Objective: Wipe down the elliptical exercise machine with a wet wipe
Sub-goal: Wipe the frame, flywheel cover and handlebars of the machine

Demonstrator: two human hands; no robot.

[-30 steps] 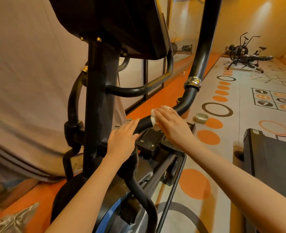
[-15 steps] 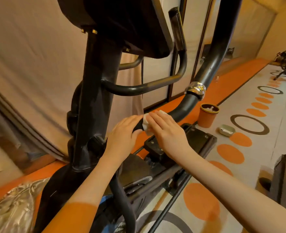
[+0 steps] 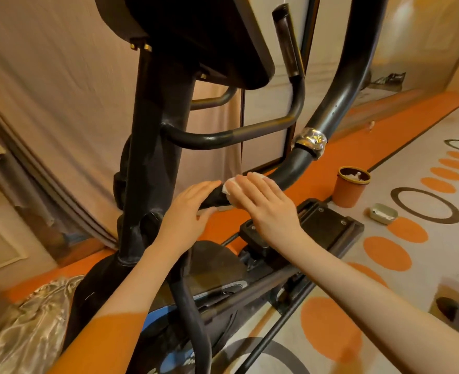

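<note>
Black steel fills the frame – the elliptical (image 3: 158, 168), heavy and rigid. Its curved arm (image 3: 290, 174) crosses mid-frame, where the left hand (image 3: 188, 211) curls around it. Just right, the right hand (image 3: 266, 206) presses flat, fingers together, on the soft wipe (image 3: 229, 187) – best held bunched. Right edge: a cup (image 3: 348, 194) with white scraps.

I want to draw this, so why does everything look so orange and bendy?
Head view: warm yellowish light tints everything; the wide lens bows the black swing arm and tan curtain; glare on the chrome collar; corners smear with blur.
</note>
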